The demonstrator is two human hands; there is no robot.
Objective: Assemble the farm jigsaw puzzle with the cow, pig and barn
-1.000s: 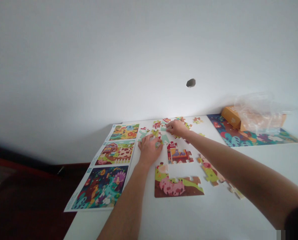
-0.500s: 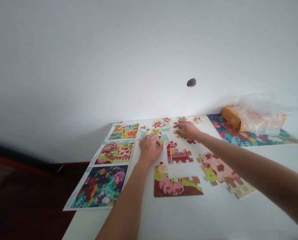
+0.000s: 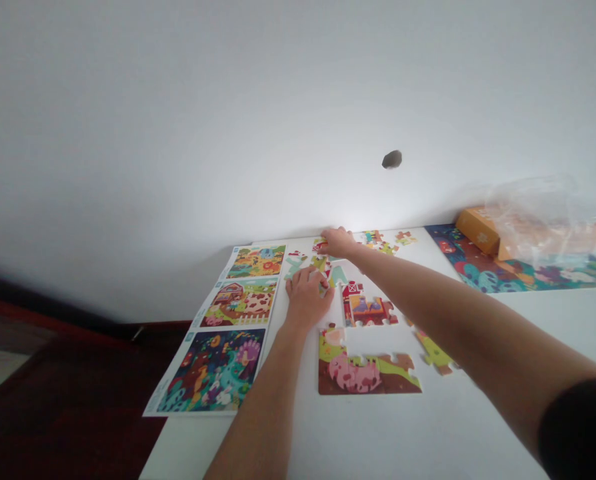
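My left hand (image 3: 309, 293) rests on the table among loose puzzle pieces, fingers curled in; what lies under them is hidden. A bit of green and yellow shows by its thumb. My right hand (image 3: 339, 241) reaches to the table's far edge, fingers stretched down beside a red barn puzzle piece (image 3: 320, 245); I see nothing lifted in it. Nearer me lie a joined barn section (image 3: 371, 310) and a joined pig section (image 3: 355, 373) forming a lower left corner. A cow section, partly showing as green pieces (image 3: 435, 353), is mostly hidden under my right forearm.
A picture sheet (image 3: 211, 303) with three printed scenes lies left, at the table edge. Loose pieces (image 3: 373, 237) lie along the back by the wall. An orange box (image 3: 478, 230) under a clear plastic bag (image 3: 538, 213) stands on a dark finished puzzle (image 3: 478, 270) at right.
My right hand has moved left along the back of the table, from the right-hand loose pieces to the red barn piece. My left hand stays in place. The view has shifted slightly.
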